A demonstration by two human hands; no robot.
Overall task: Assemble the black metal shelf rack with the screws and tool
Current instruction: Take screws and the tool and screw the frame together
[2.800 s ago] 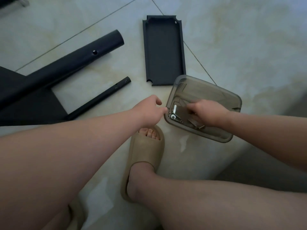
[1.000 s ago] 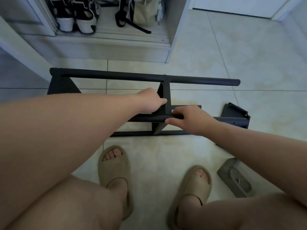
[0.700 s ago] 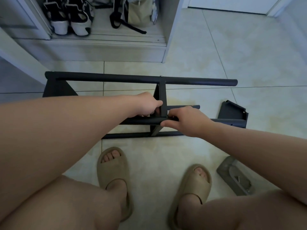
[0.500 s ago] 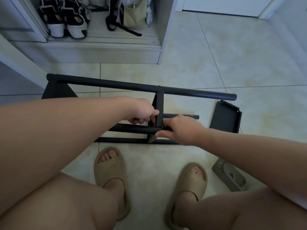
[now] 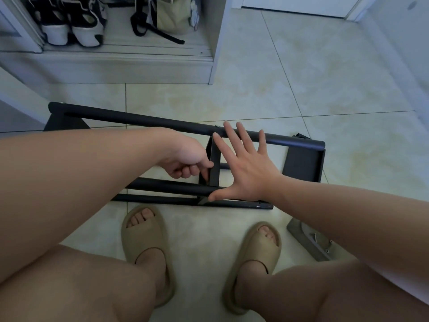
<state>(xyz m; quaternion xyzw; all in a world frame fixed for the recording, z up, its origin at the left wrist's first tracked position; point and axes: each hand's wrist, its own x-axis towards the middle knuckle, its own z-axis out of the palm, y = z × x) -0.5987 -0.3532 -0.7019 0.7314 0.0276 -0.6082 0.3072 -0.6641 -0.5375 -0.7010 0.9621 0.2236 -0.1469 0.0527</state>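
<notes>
The black metal shelf rack [image 5: 167,185] lies on its side on the tiled floor [image 5: 301,89], just ahead of the person's feet and only partly built. A long far tube [image 5: 139,119] and a shorter near tube run across the view, with a thin rod [image 5: 157,200] below them. An upright middle panel [image 5: 215,163] joins the tubes, and a shelf panel [image 5: 304,163] stands at the right end. Being painted steel, it will likely feel stiff and fairly light, smooth enough to slip in the fingers, and wobbly at any joint not yet screwed tight. The tubes close to the middle panel look like the best hold, since the long ends would lever on the loose joints. The left hand [image 5: 185,161] has its fingers curled round the left edge of the middle panel, low down where it meets the near tube. Whether it also pinches a screw there is hidden. The right hand [image 5: 246,168] is spread flat with straight fingers. Its thumb tip rests at the joint on the near tube and its fingertips lie over the far tube, gripping nothing. A grey plastic tray [image 5: 301,238] holding small hardware sits on the floor to the right, beside the right slipper [image 5: 253,256]. The left slipper [image 5: 144,242] is near the thin rod. Beyond the rack, shoes [image 5: 72,24] and a bag [image 5: 173,17] rest in an open cabinet.
</notes>
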